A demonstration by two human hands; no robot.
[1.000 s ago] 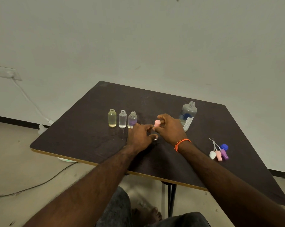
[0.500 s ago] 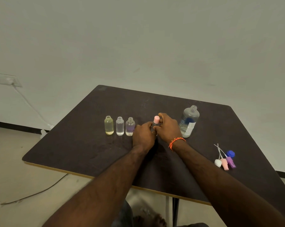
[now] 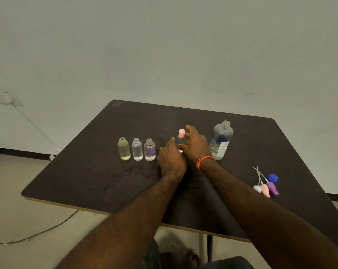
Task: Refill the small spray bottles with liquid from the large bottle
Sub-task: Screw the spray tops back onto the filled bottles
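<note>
A small spray bottle with a pink top (image 3: 181, 133) stands between my hands at the table's middle. My left hand (image 3: 171, 158) grips its body, which is mostly hidden. My right hand (image 3: 196, 145) curls round the bottle's upper part, fingers at the pink top. Three small open bottles stand in a row to the left: a yellowish one (image 3: 124, 149), a clear one (image 3: 137, 149) and a purple-tinted one (image 3: 149, 149). The large clear bottle (image 3: 221, 140), uncapped and with a label, stands just right of my right hand.
Loose spray tops in white, pink and purple with thin tubes (image 3: 265, 188) and a blue cap (image 3: 273, 178) lie at the right of the dark table (image 3: 86, 181). A cable runs along the floor at the left.
The camera has tilted, so the table sits lower in view. My hands stay on the pink-topped bottle, and the left hand has closed further round its body.
</note>
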